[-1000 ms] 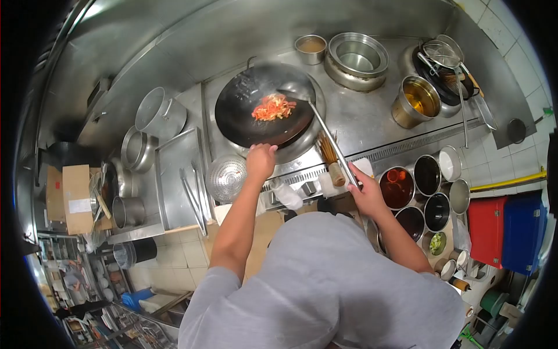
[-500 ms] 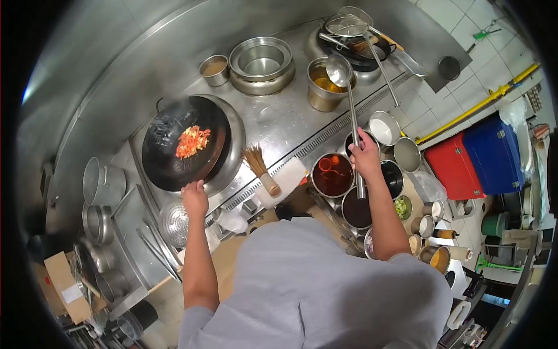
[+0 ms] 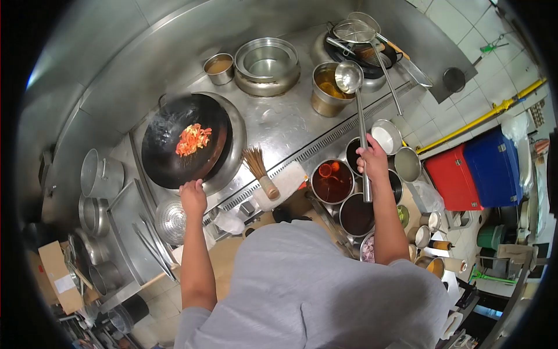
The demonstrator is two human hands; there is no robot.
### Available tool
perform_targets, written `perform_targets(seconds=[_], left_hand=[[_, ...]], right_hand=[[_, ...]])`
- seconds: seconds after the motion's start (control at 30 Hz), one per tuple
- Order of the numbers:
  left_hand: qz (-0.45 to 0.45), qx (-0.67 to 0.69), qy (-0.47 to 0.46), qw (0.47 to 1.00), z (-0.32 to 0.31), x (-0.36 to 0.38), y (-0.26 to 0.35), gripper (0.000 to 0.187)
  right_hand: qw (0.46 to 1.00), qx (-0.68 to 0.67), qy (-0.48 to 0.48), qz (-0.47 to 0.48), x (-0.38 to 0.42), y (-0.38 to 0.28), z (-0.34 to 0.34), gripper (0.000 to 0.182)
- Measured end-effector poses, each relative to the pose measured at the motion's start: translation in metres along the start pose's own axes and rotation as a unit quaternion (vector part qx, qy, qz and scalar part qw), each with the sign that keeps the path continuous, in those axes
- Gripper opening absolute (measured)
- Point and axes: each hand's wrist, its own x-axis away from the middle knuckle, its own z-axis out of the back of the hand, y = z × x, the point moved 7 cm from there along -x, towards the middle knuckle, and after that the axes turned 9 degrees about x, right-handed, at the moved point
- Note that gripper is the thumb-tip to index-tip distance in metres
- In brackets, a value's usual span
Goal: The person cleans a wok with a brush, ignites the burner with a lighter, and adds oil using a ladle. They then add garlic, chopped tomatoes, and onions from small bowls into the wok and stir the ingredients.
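Note:
My left hand point(image 3: 193, 196) is closed on the near edge of a black wok point(image 3: 161, 139), which sits tilted on a round steel burner ring. Chopped red and yellow food point(image 3: 193, 140), looking like tomato and egg, lies in the wok, with faint steam beside it. In my right hand point(image 3: 373, 158) is the long metal handle of a ladle point(image 3: 349, 77). Its bowl hangs over the right rim of a steel pot of yellow oil point(image 3: 323, 106). Below that hand stand pots of dark sauce point(image 3: 356, 214) and reddish liquid point(image 3: 332, 181).
A bamboo brush point(image 3: 261, 173) lies on a white cloth point(image 3: 288, 181) at the stove's front edge. Nested steel pots point(image 3: 267, 86) and a small pot of brown liquid point(image 3: 219, 68) stand behind. Strainers point(image 3: 354, 30) rest on another wok at back right. A perforated skimmer point(image 3: 170, 220) is at left.
The view has shifted slightly. The ladle's bowl is a little further right over the oil pot, with my right hand still on its handle. My left hand stays at the wok's edge.

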Motion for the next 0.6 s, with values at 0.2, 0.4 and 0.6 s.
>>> perform_targets(seconds=[0.2,0.4,0.6], left_hand=[[-0.029,0.015,0.015,0.999,0.005,0.001,0.004,0.030],[0.024,0.036,0.026,0.999,0.012,0.004,0.004,0.033],[0.049,0.047,0.026,0.997,0.014,0.007,0.003,0.034]], right_hand=[[0.995,-0.007,-0.102,0.013,0.062,-0.034,-0.020,0.077],[0.949,-0.069,-0.299,-0.078,0.122,-0.041,-0.123,0.074],[0.874,-0.182,-0.423,-0.159,0.105,0.000,-0.256,0.063]])
